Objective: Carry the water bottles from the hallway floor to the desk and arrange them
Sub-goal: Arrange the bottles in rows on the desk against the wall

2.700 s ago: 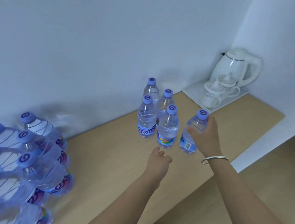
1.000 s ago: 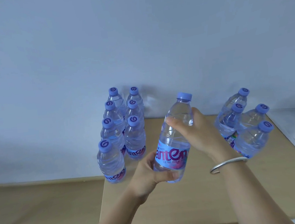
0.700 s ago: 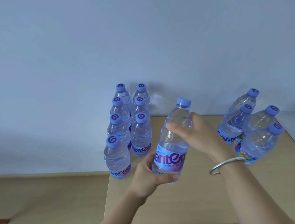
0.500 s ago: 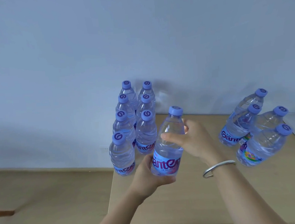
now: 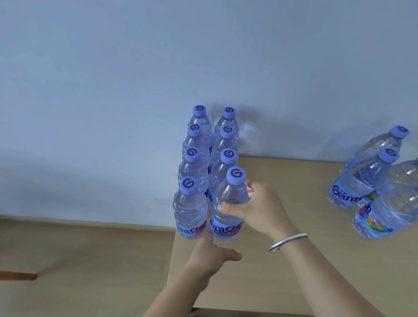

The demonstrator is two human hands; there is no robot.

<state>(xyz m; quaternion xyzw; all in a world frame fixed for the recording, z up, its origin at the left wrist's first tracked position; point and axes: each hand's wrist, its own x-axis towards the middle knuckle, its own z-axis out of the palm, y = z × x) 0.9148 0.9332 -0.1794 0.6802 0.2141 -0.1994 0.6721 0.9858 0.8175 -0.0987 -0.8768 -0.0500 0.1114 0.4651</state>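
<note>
Wooden bench [image 5: 276,278] ends at its left edge right beside the two rows of bottles [image 5: 196,144], so there is little room on that side. The right hand [image 5: 260,209] wraps its fingers round the front bottle [image 5: 228,204], which stands at the end of the right row, touching its neighbours. The left hand [image 5: 211,254] has let go since half a second ago and sits loose just below it. Bare bench lies between these rows and four more bottles [image 5: 382,186] well apart on the right.
</note>
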